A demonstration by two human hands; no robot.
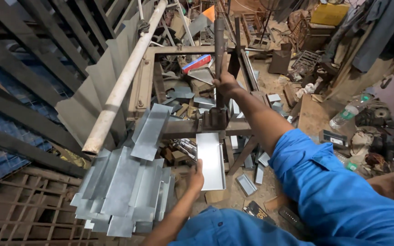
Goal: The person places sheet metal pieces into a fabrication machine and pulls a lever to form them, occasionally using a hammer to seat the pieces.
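— Nearest to us: blue sleeves [324, 191], both arms reaching forward from them. What sits furthest left?

— A stack of bent sheet pieces [124, 187], grey galvanised metal, piled on a brown metal grate [23, 205]. One more bent piece [151, 130] leans on top of the stack. A pale pipe [124, 77] slants over it, resting against the rusty frame [147, 77].

— The left hand?

— The left hand [196, 175] is clasped on the near left edge of a flat metal sheet [210, 159], fingers wrapped under it. The sheet runs away from the person, its far end tucked beneath the dark block [215, 119] of the hand press.

— And to the right of that?

— The right hand [226, 82] is closed round the upright dark lever [219, 45], which rises from that block. Arm nearly straight.

— Beyond?

— Offcuts [247, 184] lie on the floor below the frame. A plastic bottle [348, 111] lies on its side at the far right, well apart from the press.
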